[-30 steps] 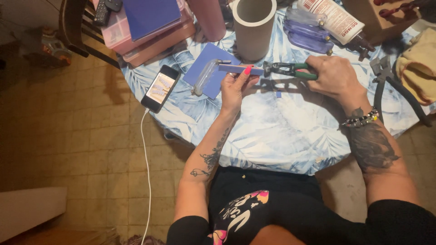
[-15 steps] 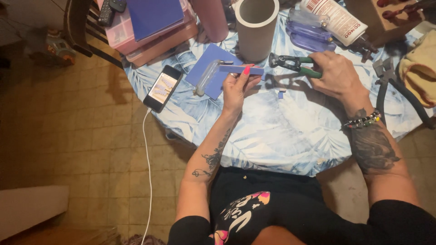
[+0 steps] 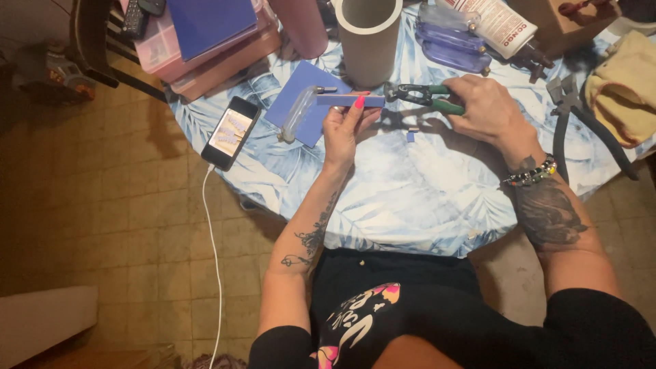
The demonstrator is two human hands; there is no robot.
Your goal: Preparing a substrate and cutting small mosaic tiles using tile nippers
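My left hand pinches a narrow blue strip and holds it level above the table. My right hand grips green-handled nippers, whose dark jaws sit just off the strip's right end. Two small cut-off blue chips lie on the patterned tablecloth below the jaws. A flat blue square sheet lies behind my left hand with a clear glass tool resting on it.
A phone on a white cable lies at the table's left edge. A cream cylinder, pink boxes, clear purple trays, a glue tube, black pliers and a yellow cloth crowd the back.
The nippers' jaws have drawn back slightly from the strip's end and my right hand has lifted a little. The strip stays level in my left hand.
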